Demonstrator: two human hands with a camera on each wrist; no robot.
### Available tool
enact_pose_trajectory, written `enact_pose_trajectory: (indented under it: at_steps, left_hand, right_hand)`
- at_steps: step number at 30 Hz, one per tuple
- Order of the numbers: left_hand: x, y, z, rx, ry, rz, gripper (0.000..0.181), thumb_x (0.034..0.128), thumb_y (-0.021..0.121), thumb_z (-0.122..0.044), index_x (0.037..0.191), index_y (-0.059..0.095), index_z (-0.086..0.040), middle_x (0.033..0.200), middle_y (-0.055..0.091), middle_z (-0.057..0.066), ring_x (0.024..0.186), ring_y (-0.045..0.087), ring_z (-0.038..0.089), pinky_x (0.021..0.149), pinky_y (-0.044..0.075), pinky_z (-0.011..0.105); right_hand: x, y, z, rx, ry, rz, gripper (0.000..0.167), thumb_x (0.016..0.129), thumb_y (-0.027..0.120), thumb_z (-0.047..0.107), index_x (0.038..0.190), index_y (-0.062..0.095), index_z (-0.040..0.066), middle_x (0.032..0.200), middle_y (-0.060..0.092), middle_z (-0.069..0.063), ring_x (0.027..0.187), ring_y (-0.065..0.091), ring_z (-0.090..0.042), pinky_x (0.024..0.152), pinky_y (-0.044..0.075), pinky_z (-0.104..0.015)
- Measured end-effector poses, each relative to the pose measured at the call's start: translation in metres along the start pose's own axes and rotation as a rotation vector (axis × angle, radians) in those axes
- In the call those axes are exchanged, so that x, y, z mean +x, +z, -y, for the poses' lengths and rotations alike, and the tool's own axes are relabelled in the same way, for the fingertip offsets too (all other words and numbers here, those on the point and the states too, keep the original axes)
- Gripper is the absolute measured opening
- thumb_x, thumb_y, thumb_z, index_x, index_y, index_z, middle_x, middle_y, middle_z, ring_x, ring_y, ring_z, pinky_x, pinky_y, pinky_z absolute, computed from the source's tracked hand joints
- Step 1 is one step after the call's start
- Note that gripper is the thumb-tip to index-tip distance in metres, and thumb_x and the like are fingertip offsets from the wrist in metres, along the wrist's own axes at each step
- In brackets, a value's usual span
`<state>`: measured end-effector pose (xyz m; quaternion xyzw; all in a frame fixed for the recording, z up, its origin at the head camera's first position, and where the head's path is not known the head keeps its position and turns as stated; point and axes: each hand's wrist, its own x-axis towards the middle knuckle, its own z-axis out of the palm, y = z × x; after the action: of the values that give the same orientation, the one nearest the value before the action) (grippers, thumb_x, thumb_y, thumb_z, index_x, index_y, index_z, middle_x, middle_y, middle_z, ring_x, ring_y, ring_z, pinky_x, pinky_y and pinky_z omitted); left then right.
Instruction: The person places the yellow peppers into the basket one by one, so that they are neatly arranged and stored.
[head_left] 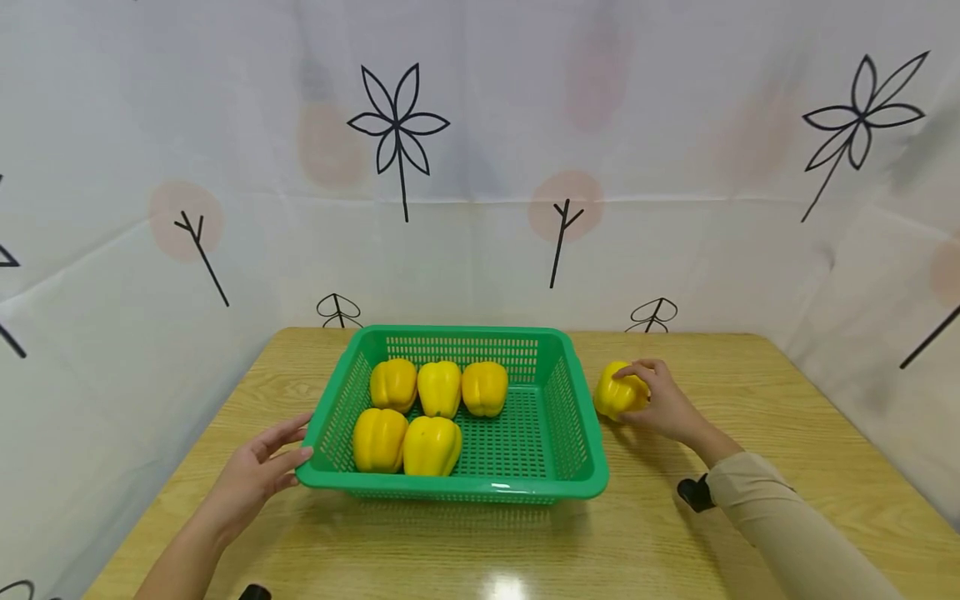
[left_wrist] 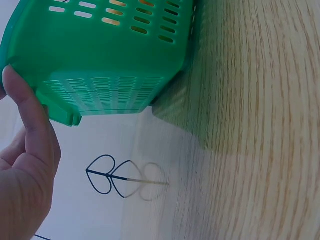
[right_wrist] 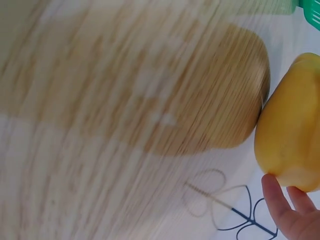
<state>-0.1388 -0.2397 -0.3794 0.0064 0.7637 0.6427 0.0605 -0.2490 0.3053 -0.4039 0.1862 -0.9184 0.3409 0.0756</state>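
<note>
A green plastic basket (head_left: pixel 465 485) sits on the table, holding several yellow bell peppers (head_left: pixel 439 387), mostly in its left half. Against the outside of its left rim rests my left hand (head_left: pixel 258 471), fingers loosely extended; the left wrist view shows a fingertip touching the basket edge (left_wrist: pixel 45 50). To the right of the basket, my right hand (head_left: pixel 660 402) holds another yellow bell pepper (head_left: pixel 613 392) between thumb and fingers. In the right wrist view that pepper (right_wrist: pixel 290 125) lies at the frame's edge, with fingertips against it and part of the hand cut off.
The wooden table (head_left: pixel 675 533) extends around the basket. Behind it hangs a pale cloth (head_left: pixel 480 275) printed with black line flowers. A black object (head_left: pixel 696 493) shows beside the right sleeve, and another dark one (head_left: pixel 255 592) beside the left forearm.
</note>
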Motion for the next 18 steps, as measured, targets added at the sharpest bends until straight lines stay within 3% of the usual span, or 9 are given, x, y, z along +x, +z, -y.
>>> enact_pose_trajectory:
  at_steps: [4,18]
  left_hand:
    - [0.0,0.0,-0.001,-0.003,-0.005,0.001,0.061,0.0938,0.058,-0.02,0.146,0.029,-0.004,0.139,0.029,0.017,0.091,0.058,0.01,0.076,0.05,0.028]
    - [0.0,0.001,0.0,-0.002,-0.001,-0.001,0.062,0.0938,0.058,-0.02,0.146,0.028,-0.004,0.139,0.029,0.017,0.091,0.058,0.011,0.076,0.049,0.028]
  right_hand:
    - [0.0,0.0,0.0,-0.001,0.008,-0.006,0.051,0.071,0.078,0.0,0.115,0.052,0.001,0.127,0.023,-0.031,0.114,0.032,-0.054,0.087,0.034,-0.068]
    - [-0.001,-0.013,0.009,0.039,-0.009,-0.047,0.052,0.07,0.077,-0.004,0.115,0.051,-0.003,0.126,0.023,-0.032,0.111,0.034,-0.051,0.082,0.04,-0.065]
